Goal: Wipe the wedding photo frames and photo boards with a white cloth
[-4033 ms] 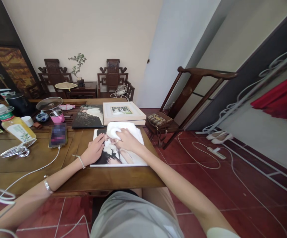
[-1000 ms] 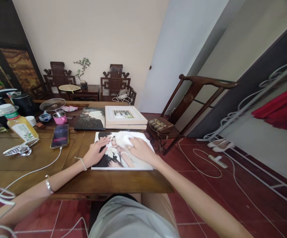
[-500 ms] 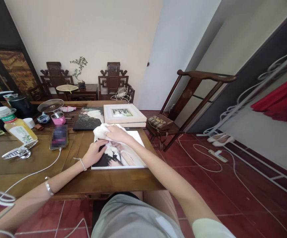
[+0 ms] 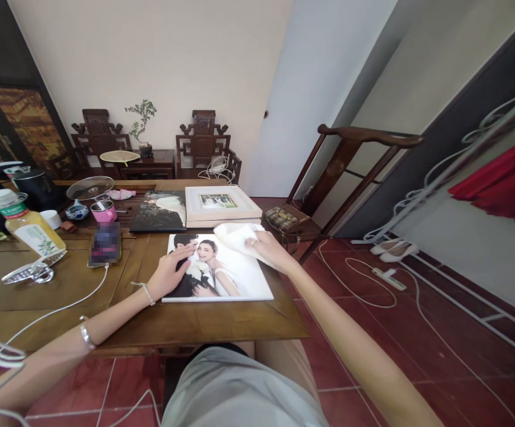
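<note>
A wedding photo panel [image 4: 239, 279] lies flat at the near right of the wooden table [image 4: 150, 329]. My left hand [image 4: 174, 270] rests on the panel's left side, fingers stretched out and holding nothing. Over its upper right corner, my right hand [image 4: 269, 248] grips a white cloth [image 4: 237, 237], which covers part of the top edge. Just behind the panel are a white-framed picture [image 4: 222, 204], stacked on another pale frame, and a dark photo panel [image 4: 162, 210].
Left on the table are a phone [image 4: 105, 244] with a charging cable, scissors [image 4: 35, 270], a yellow bottle [image 4: 32, 228] and a pink mug [image 4: 104, 210]. A wooden chair [image 4: 342, 160] holding a checked bag [image 4: 284, 218] stands right of the table. Cables and a power strip [image 4: 390, 277] lie on the floor.
My right hand has moved the cloth rightward, from the panel's upper left to its upper right corner, uncovering the printed faces. My left hand has stayed in place.
</note>
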`<action>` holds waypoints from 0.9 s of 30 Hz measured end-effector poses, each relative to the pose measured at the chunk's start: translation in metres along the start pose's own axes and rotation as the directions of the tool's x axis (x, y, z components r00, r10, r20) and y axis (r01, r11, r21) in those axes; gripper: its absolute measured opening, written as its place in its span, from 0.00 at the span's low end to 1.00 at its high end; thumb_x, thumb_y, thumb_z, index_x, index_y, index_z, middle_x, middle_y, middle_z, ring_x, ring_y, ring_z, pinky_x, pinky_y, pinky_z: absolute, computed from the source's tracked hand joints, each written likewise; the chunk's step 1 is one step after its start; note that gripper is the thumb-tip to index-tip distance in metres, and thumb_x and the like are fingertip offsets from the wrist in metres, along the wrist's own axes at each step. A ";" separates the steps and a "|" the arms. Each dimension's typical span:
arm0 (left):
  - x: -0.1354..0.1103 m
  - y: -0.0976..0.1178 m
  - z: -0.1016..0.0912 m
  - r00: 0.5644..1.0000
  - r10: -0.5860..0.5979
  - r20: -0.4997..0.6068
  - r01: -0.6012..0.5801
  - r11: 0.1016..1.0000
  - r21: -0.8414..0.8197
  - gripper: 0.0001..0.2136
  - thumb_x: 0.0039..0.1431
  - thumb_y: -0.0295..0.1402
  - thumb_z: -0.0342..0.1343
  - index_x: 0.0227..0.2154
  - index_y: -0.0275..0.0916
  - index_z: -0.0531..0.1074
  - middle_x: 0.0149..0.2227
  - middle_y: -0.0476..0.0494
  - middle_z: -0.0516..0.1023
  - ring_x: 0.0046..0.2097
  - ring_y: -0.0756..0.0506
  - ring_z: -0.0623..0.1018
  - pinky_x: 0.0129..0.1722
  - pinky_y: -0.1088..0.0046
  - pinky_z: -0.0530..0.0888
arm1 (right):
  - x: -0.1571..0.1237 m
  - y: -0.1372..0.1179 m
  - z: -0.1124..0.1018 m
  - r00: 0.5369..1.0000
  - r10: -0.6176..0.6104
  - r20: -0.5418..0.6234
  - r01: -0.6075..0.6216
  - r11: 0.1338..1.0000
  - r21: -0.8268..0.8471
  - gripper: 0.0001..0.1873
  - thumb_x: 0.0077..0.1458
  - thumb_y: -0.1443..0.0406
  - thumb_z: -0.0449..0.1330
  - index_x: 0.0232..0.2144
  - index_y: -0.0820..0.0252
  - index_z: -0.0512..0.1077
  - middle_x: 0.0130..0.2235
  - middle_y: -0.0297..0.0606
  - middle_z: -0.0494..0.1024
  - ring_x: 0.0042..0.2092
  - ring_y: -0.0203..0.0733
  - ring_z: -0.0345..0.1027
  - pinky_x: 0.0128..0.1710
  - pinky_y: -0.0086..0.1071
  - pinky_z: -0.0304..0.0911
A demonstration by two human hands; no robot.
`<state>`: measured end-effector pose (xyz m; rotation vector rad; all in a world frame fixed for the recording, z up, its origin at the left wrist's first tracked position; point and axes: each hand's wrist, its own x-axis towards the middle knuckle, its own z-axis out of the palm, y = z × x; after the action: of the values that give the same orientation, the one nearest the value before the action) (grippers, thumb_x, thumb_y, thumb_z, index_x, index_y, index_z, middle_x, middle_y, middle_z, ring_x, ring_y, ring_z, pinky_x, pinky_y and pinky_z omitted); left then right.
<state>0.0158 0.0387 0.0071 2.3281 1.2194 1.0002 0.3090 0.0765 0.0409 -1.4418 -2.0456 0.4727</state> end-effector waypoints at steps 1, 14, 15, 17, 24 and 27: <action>0.000 0.000 0.000 1.000 -0.002 0.001 0.002 1.000 0.003 0.16 0.63 0.35 0.47 0.50 0.38 0.73 0.55 0.44 0.73 0.60 0.44 0.68 0.62 0.61 0.62 | -0.005 -0.001 0.003 1.000 -0.013 -0.012 0.013 1.000 -0.013 0.11 0.50 0.64 0.48 0.25 0.60 0.69 0.33 0.42 0.77 0.39 0.48 0.68 0.40 0.36 0.62; -0.001 -0.005 0.002 1.000 -0.003 0.009 0.003 1.000 0.019 0.15 0.63 0.34 0.47 0.50 0.40 0.73 0.55 0.44 0.73 0.59 0.43 0.69 0.61 0.60 0.63 | -0.130 -0.052 -0.019 0.926 -0.205 0.318 0.259 0.956 -0.137 0.11 0.50 0.71 0.50 0.31 0.60 0.72 0.58 0.44 0.68 0.62 0.51 0.54 0.58 0.45 0.55; -0.001 -0.006 0.002 1.000 -0.001 0.015 0.001 1.000 0.023 0.15 0.64 0.34 0.47 0.50 0.40 0.73 0.55 0.44 0.72 0.59 0.43 0.69 0.61 0.60 0.63 | -0.136 -0.055 -0.023 0.910 -0.211 0.358 0.268 0.956 -0.117 0.13 0.50 0.71 0.50 0.33 0.60 0.73 0.58 0.43 0.68 0.62 0.51 0.54 0.58 0.45 0.54; -0.001 -0.007 0.001 0.999 0.005 0.035 -0.006 0.999 0.037 0.16 0.64 0.34 0.47 0.50 0.41 0.72 0.56 0.44 0.72 0.59 0.43 0.68 0.61 0.59 0.63 | -0.140 -0.057 -0.027 0.892 -0.219 0.396 0.276 0.957 -0.092 0.15 0.49 0.71 0.50 0.36 0.60 0.74 0.58 0.42 0.69 0.62 0.50 0.54 0.59 0.45 0.53; 0.000 -0.011 0.000 0.997 0.025 0.077 -0.030 0.998 0.062 0.16 0.65 0.35 0.46 0.52 0.43 0.71 0.57 0.45 0.70 0.60 0.42 0.67 0.61 0.58 0.62 | -0.087 -0.038 -0.014 0.956 -0.135 0.261 0.170 0.978 -0.118 0.13 0.52 0.66 0.51 0.36 0.62 0.74 0.48 0.49 0.75 0.51 0.52 0.65 0.51 0.41 0.59; 0.000 -0.011 0.000 0.996 0.027 0.083 -0.032 0.998 0.056 0.16 0.65 0.35 0.46 0.52 0.44 0.70 0.57 0.45 0.70 0.60 0.42 0.67 0.60 0.58 0.63 | -0.048 -0.028 -0.006 0.971 -0.141 0.193 0.165 0.979 -0.119 0.11 0.53 0.67 0.51 0.33 0.61 0.73 0.41 0.46 0.77 0.46 0.50 0.67 0.47 0.38 0.60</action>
<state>0.0091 0.0456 0.0011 2.4122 1.2001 0.8809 0.3047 0.0213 0.0497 -1.3445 -2.3562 0.4243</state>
